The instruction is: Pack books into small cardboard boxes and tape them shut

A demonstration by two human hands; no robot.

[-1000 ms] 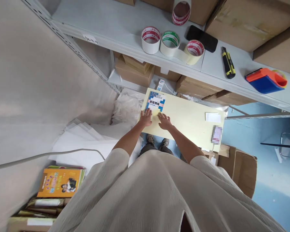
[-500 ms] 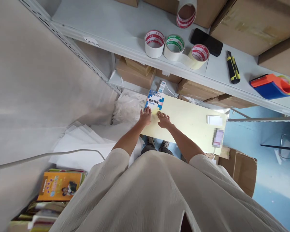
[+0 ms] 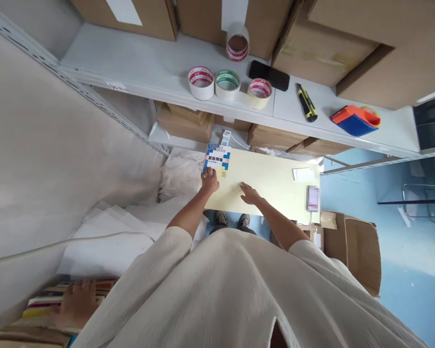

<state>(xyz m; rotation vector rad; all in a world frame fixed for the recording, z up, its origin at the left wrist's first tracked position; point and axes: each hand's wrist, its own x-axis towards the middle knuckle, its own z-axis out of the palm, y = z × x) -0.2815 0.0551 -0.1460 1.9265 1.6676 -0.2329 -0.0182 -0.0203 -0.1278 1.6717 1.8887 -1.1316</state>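
A small book with a blue and white cover (image 3: 217, 160) lies at the far left corner of a pale yellow table (image 3: 271, 181). My left hand (image 3: 209, 181) grips the book's near edge, fingers curled on it. Out to the right of the book, my right hand (image 3: 249, 193) lies flat on the bare tabletop with the fingers spread and nothing in it.
A white card (image 3: 303, 174) and a phone (image 3: 312, 198) lie at the table's right end. The shelf above carries tape rolls (image 3: 227, 85), a black phone (image 3: 268, 75), a utility knife (image 3: 306, 102) and a tape dispenser (image 3: 355, 120). Another person's hand (image 3: 75, 303) rests on stacked books at bottom left. White bags (image 3: 183, 170) lie left of the table.
My right hand has slid off the book, rightward onto the bare table. The left hand stays on the book. Another person's hand has come onto the book stack at bottom left.
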